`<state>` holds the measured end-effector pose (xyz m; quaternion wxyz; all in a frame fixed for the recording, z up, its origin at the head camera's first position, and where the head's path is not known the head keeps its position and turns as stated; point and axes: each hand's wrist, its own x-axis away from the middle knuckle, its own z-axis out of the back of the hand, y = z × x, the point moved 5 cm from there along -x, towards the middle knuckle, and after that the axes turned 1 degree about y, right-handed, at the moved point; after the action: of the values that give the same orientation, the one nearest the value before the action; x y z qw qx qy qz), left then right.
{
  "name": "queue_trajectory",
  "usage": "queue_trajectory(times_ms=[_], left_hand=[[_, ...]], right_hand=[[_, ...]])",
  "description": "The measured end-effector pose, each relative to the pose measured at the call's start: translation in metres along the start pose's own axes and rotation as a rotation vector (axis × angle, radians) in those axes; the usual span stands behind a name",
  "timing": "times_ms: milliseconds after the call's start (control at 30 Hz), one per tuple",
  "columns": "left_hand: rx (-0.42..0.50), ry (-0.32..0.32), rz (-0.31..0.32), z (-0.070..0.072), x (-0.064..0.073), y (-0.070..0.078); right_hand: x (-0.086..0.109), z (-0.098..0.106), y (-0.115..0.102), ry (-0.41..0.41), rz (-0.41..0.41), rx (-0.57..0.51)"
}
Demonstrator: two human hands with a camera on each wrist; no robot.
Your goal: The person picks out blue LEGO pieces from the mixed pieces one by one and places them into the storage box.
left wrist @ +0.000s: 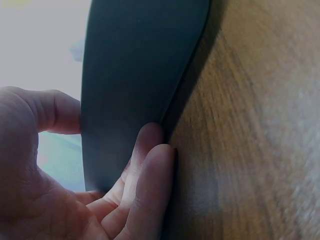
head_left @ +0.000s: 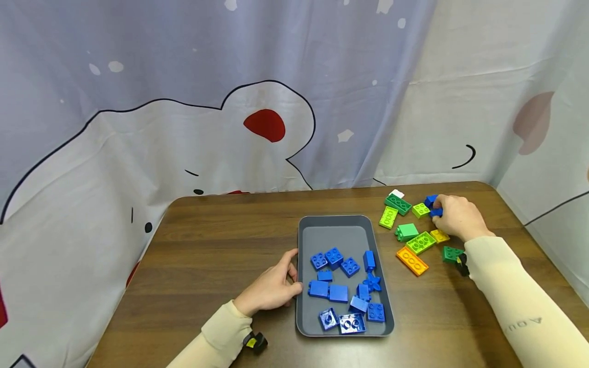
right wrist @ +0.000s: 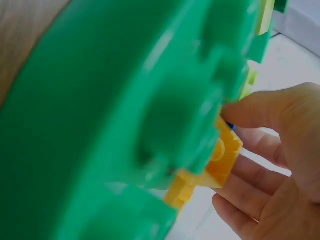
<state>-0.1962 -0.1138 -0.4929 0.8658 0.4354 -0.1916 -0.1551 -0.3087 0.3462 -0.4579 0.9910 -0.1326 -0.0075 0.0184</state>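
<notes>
A grey tray point(head_left: 336, 225) holds several blue bricks point(head_left: 338, 293) and a blue star-shaped piece point(head_left: 371, 282). My left hand point(head_left: 271, 286) holds the tray's left side. In the left wrist view, one digit reaches the rim while other fingertips point(left wrist: 152, 165) lie against the outer wall. At the far right, my right hand point(head_left: 460, 217) pinches a small blue brick point(head_left: 435, 212), with another blue brick point(head_left: 430, 200) just behind it. The right wrist view shows only a sliver of blue by the fingertips, mostly hidden by a yellow brick point(right wrist: 225, 155).
Around the right hand lie a dark green brick point(head_left: 398, 204), lime bricks point(head_left: 421, 242), a green brick point(head_left: 407, 232), an orange brick point(head_left: 412, 261), a yellow brick point(head_left: 439, 235) and a green brick point(head_left: 452, 254) near the sleeve. A patterned curtain point(head_left: 184, 143) hangs behind the table point(head_left: 207, 245).
</notes>
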Motion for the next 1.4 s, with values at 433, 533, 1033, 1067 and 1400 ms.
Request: queue_trajectory(times_ms=[433,533,1033,1067,1400], left_hand=[[-0.005,-0.005,-0.001,0.0,0.0,-0.001],[-0.009,-0.007,0.001,0.0,0.0,-0.001],[-0.021,-0.004,0.009,0.001,0.0,0.0],[-0.021,-0.004,0.008,0.001,0.0,0.0],[-0.017,-0.006,0.007,0.0,-0.001,-0.001]], right_hand=[[0.048,0.006,-0.052,0.282,0.102,-0.174],[0.062,0.001,-0.071,0.311,0.158,-0.212],[0.102,-0.01,-0.145,0.24,0.387,-0.29],[0.104,-0.011,-0.149,0.221,0.403,-0.283],[0.121,-0.019,-0.18,0.101,0.532,-0.254]])
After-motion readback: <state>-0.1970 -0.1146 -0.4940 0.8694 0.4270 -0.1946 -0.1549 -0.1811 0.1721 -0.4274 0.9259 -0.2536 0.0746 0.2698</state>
